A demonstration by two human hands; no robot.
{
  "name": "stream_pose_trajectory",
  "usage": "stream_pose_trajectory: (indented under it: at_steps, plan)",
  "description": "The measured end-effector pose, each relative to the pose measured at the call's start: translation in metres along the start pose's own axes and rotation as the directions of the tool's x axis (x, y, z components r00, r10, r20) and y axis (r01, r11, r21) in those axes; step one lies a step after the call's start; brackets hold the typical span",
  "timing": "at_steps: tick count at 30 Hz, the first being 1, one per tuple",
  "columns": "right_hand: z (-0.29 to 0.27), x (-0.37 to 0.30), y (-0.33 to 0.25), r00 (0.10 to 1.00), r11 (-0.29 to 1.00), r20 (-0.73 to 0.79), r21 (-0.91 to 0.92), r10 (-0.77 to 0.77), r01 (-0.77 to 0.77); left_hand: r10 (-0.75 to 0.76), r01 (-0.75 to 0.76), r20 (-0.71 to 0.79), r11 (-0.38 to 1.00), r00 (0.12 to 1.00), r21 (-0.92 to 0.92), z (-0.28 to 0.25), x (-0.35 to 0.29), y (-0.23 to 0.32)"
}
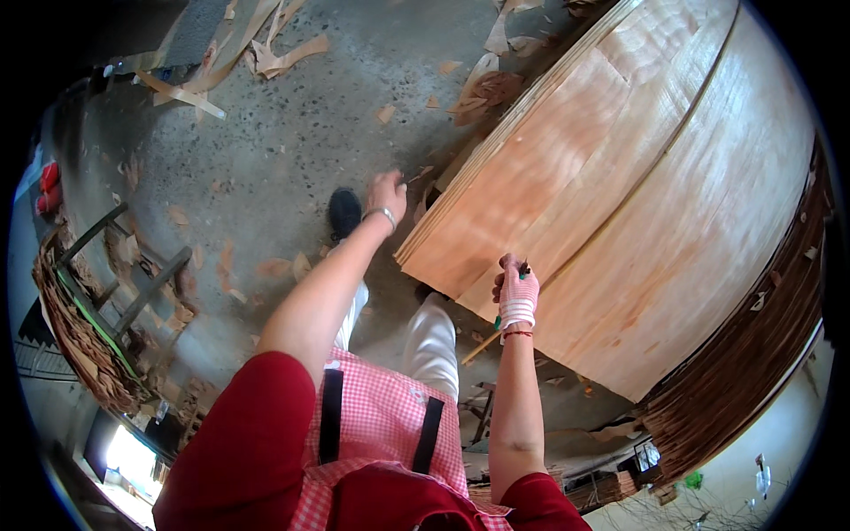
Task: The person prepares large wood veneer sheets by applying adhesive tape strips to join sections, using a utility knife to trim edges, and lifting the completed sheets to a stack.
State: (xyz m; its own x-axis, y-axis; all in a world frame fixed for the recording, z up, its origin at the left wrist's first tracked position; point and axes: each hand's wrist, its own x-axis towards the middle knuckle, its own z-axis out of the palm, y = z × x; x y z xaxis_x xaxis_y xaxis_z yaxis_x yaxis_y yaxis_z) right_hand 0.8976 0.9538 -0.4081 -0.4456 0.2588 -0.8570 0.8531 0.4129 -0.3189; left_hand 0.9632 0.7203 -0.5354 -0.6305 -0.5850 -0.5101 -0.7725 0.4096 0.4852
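Observation:
My left hand (387, 195), bare with a bracelet at the wrist, is held over the floor just left of the stack's corner. Its fingers are curled, and a small dark thing shows at their tips, too small to name. On the right, my right hand (516, 292), in a pale pink-and-white glove, is closed around a thin stick-like tool (479, 348). The tool's yellowish end juts out below the wrist, and a dark tip shows above the fingers. Under that hand lies a stack of thin wood veneer sheets (567, 203), the top one smooth with a long dark seam.
Veneer scraps (292, 57) litter the concrete floor (266, 142). A dark metal frame (133, 274) stands at left beside bundled veneer strips (88, 345). Darker stacked sheets (735, 389) run along the right. My shoe (344, 212) is near the stack's corner.

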Motion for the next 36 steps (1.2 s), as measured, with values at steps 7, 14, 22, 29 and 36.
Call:
stream_pose_trajectory:
  at_steps: [7,14,22,29,36]
  plan:
    - [-0.003,-0.011,0.014,0.999,0.998,0.009,-0.047,0.031,-0.031,0.172,-0.15,0.122,0.973,0.977,-0.175,-0.003,-0.087,0.013]
    - [-0.002,-0.017,0.019,0.997,0.997,0.042,-0.045,0.071,-0.069,0.17,-0.172,0.11,0.985,0.979,0.009,-0.002,-0.104,0.035]
    - [0.001,-0.022,0.016,0.995,0.997,0.059,-0.023,0.074,-0.073,0.247,-0.247,0.017,0.966,0.969,0.077,-0.006,-0.113,0.05]
    - [-0.002,-0.02,0.019,0.996,0.998,0.055,-0.016,0.063,-0.062,0.01,0.034,0.201,0.976,0.98,-0.213,-0.005,-0.113,0.065]
    - [-0.004,-0.019,0.032,0.996,0.997,0.045,-0.026,0.073,-0.072,0.065,-0.05,0.23,0.996,0.971,-0.068,0.022,-0.082,0.033]
